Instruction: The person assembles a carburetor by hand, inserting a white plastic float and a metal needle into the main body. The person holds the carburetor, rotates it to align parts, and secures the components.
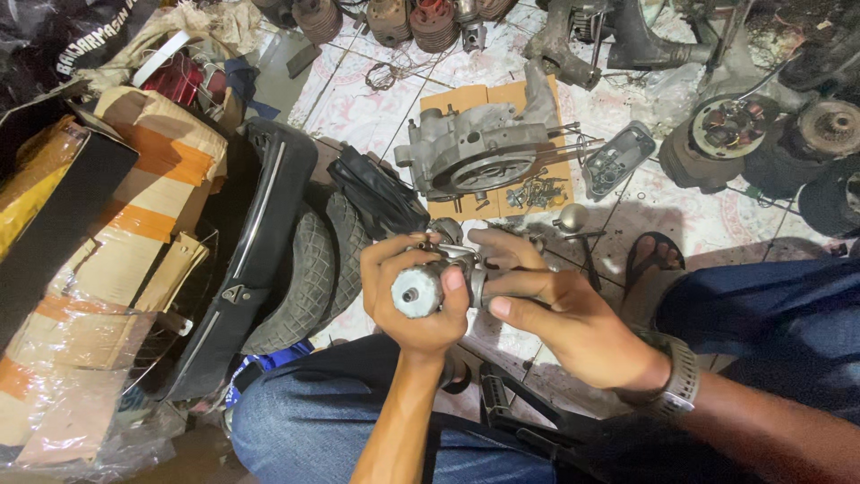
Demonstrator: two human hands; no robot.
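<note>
My left hand (408,300) is wrapped around a small grey metal engine part (421,287) with a round end facing me, thumb pressed on its side. My right hand (551,309), with a watch on the wrist, grips the same part from the right, fingers over its top and side. I hold it above my knees. On the floor beyond lies a grey engine casing (475,152) on a piece of brown cardboard (466,99), with several loose bolts and nuts (537,191) beside it.
A tyre (309,269) and a black panel (260,242) lie at left beside taped cardboard boxes (134,206). A hammer (578,229) lies near my sandalled foot (654,255). A grey metal cover (616,159), a flywheel assembly (726,134) and cylinders (430,22) lie further out.
</note>
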